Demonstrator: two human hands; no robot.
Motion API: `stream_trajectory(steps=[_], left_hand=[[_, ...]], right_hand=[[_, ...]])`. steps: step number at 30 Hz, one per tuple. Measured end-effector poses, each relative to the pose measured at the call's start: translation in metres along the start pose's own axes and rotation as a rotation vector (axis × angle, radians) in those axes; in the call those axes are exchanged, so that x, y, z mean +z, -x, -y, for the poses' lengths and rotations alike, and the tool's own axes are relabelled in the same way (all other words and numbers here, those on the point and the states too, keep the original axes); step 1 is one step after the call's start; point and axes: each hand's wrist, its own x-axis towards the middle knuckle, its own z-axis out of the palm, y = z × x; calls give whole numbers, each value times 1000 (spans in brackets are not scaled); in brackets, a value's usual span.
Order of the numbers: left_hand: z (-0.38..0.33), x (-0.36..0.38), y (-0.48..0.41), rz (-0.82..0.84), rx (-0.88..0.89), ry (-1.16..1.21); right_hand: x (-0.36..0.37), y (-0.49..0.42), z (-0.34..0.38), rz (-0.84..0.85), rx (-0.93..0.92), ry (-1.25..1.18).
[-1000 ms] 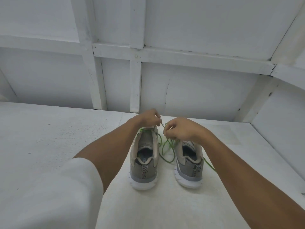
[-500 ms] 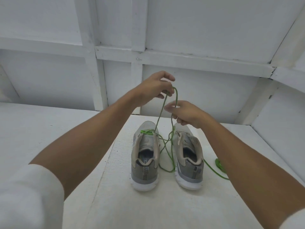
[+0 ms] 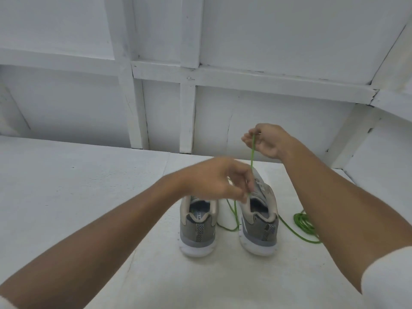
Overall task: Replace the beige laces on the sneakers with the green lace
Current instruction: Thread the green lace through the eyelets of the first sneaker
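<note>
Left sneaker (image 3: 197, 228): heel toward viewer, just left of right sneaker (image 3: 259, 224).
Left hand (image 3: 217, 179): above right sneaker's collar, blurred; fingers curled, seemingly pinching green lace (image 3: 252, 157).
Right hand (image 3: 266, 139): above right sneaker's toe, pinching lace upward, taut.
Spare coil (image 3: 302, 221): right of right sneaker.
Handling: even tension; feed tip squarely through next eyelet.
</note>
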Motion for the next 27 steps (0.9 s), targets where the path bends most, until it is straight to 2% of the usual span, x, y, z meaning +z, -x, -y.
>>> stream_trajectory(steps=[7,12,14,17,19,20,23,27], left_hand=[[13,45,16,52,41,-256],[25,46,23,71,80,-424],[30,34,23,-8,41,-430],[52,11,15,-335,-128,-395],[74,0,6,-521,-346,-316],[85,-3,3,-563,-459,-259],[108,-3,-4,-483,-667,-136],[121,3,-7,-444,-723,-33]], right_hand=[[-2,-7,18,-155,-49,226],[1,-8,16,-125,-94,269],[6,-5,12,-87,-110,287],[19,0,-2,-24,-137,354],[30,5,-16,27,-167,440],[35,8,-24,48,-181,499],[53,16,-52,88,-235,679],[72,17,-92,137,-267,802]])
